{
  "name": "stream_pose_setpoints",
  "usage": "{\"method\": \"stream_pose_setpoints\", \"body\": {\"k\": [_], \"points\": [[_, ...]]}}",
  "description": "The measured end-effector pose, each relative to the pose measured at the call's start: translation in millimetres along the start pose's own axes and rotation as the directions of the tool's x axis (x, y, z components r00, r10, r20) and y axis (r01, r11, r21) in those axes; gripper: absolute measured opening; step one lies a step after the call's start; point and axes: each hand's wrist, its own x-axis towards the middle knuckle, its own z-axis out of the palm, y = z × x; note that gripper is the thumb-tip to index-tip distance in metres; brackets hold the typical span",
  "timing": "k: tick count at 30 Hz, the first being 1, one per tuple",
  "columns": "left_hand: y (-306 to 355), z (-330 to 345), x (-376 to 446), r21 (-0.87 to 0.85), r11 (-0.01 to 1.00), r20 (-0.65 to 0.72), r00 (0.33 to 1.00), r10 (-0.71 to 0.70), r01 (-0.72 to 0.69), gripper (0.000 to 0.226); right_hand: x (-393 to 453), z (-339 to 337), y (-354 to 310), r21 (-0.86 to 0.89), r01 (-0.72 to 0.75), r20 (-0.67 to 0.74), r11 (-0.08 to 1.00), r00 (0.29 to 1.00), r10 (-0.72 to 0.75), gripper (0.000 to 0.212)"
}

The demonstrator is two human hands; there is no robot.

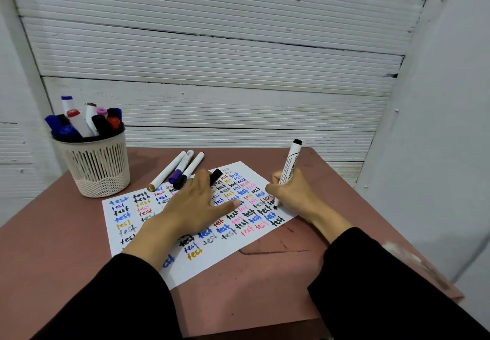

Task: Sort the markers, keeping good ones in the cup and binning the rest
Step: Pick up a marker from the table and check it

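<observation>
Fingers (278,188) of right hand (294,196) wrap the marker (290,162).

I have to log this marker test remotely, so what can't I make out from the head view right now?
- Tip of the whiteboard marker: hidden behind the right hand, so no fresh stroke shows.
- Part of the paper: covered by the left hand and its forearm.
- Black cap: partly behind the left hand's fingers; grip unclear.
- Lower parts of the markers in the cup: inside it.
- Bin: not in view.
</observation>
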Motion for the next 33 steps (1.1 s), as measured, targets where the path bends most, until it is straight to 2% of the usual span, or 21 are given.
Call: {"method": "stream_pose_setpoints", "body": {"k": [5,15,20,33], "points": [[0.9,-0.7,-0.3,0.007,1.000,-0.002,1.000,-0.001,0.001,0.060,3.6,-2.2,4.7,-0.031,-0.009,-0.073,0.999,0.997,0.007,0.045],[1.5,-1.0,0.1,0.014,1.000,0.005,1.000,-0.004,0.004,0.059,3.2,-2.5,5.4,-0.057,-0.030,-0.027,0.998,0.999,0.029,0.047],[-0.4,0.3,-0.3,-0.008,1.000,-0.003,1.000,-0.007,0.007,0.058,4.8,-4.0,8.3,-0.038,-0.023,-0.128,0.999,0.992,0.018,0.039],[1.3,-1.0,-1.8,-0.012,1.000,0.000,1.000,-0.013,0.013,0.058,5.1,-3.7,8.3,-0.044,-0.020,-0.100,0.999,0.995,0.016,0.045]]}}
